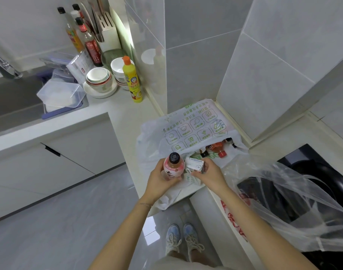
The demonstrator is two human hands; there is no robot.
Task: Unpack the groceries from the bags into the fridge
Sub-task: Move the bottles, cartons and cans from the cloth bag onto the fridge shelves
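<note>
— What's the pink bottle [172,166] like?

— Short and round-shouldered, with a dark cap that carries a speckled square print on top. The body is pale pink, with a white and pink label and big dark characters low on its front. It stands nearly upright, wrapped by the left hand [160,181]: thumb on the near left side, fingers curled round under and behind it.

— And the other hand?

— The right hand [210,173] is closed on a small white carton [195,165] with blue and green print, thumb on its near face, fingertips over the far edge. The carton touches the bottle's right side. Just below the thumb lies a second white pack [192,178] with green print; whether the hand also holds that one I cannot tell.

— Where is all this?

— Above the front edge of the counter [125,117], right at the mouth of the white shopping bag [194,127] printed with green icons. Just beyond the right fingertips, inside the bag, lie a bottle with a red cap [218,150] and a dark-capped one beside it.

— Further out?

— A clear plastic bag [283,193] sprawls to the right of the right wrist, over the black stove [326,168]. Well beyond the left fingers stand a yellow dish soap bottle [132,79], stacked bowls [99,78] and sauce bottles [89,42].
</note>
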